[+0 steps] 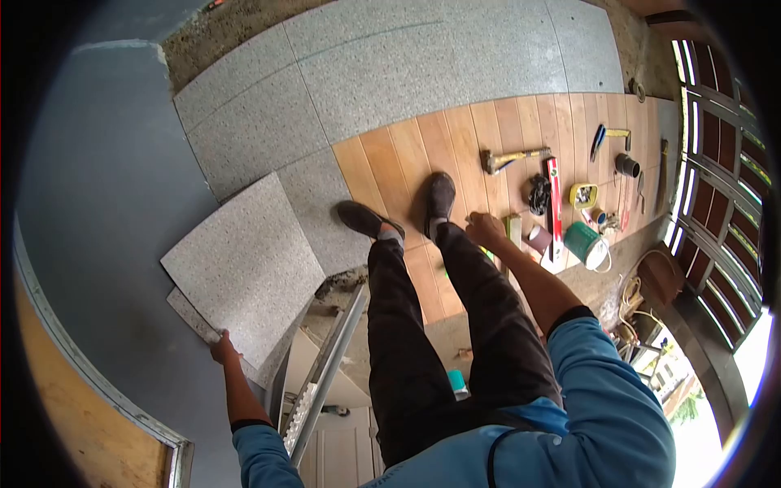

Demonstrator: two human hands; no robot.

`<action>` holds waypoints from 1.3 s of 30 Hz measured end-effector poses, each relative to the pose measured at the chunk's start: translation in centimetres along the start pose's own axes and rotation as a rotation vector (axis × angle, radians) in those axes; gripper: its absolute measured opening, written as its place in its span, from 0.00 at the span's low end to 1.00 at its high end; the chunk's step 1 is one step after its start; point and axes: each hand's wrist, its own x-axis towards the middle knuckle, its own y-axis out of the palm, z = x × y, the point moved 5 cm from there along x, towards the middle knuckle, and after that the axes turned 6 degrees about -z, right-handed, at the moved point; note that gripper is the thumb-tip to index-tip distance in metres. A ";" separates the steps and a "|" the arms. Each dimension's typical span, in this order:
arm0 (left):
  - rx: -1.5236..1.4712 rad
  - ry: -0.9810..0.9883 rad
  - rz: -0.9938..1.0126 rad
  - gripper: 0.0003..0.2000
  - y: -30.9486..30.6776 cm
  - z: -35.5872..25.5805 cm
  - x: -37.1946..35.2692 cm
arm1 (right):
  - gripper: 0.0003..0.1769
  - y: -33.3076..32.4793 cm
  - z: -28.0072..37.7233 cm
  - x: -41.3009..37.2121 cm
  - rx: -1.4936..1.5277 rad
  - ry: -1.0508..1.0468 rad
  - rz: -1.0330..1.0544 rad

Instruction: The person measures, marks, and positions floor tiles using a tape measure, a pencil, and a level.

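Note:
On the left, my left hand (225, 348) is closed on the lower edge of a grey speckled floor tile (244, 260). This tile leans at a slant by the grey wall, with another speckled piece (193, 316) showing from under its left edge. My right hand (486, 230) is beside my right knee, above the wood-look floor planks (455, 154). Its fingers are curled together; whatever may be in them is too small to make out. Both my shoes stand near the border between the speckled tiles and the planks.
Across the planks lie a hammer (517, 159), a red level (555, 203), a black bag (538, 195), a yellow tub (583, 195) and a green bucket (582, 242). Laid speckled tiles (423, 65) run along the far side. A metal bar (329, 366) slants near my left leg.

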 end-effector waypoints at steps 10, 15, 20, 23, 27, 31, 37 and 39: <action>0.153 0.150 -0.129 0.33 -1.4 -4.3 -11.2 | 0.17 -2.2 -2.3 -0.1 0.108 0.020 -0.001; 0.198 0.580 0.155 0.34 4.6 -8.1 -21.1 | 0.17 -1.3 -5.1 0.4 0.176 0.037 -0.085; 0.145 0.900 0.591 0.30 4.6 -16.2 -45.9 | 0.14 -0.5 -8.0 1.9 0.282 0.022 -0.227; 0.203 0.999 0.743 0.33 5.2 -16.8 -54.6 | 0.13 0.4 -10.4 3.5 0.344 0.075 -0.335; 0.413 1.354 0.639 0.37 5.7 -17.3 -59.1 | 0.15 2.2 -14.1 5.9 0.452 0.301 -0.292; 0.515 1.457 0.511 0.34 6.3 -19.7 -60.4 | 0.16 7.4 -19.3 9.2 0.577 0.444 -0.338; 0.641 1.466 0.433 0.30 7.1 -23.9 -63.3 | 0.16 16.7 -26.4 14.5 0.754 0.635 -0.291; 0.649 1.491 0.419 0.29 7.5 -24.5 -63.6 | 0.15 16.5 -27.1 14.2 0.734 0.612 -0.374</action>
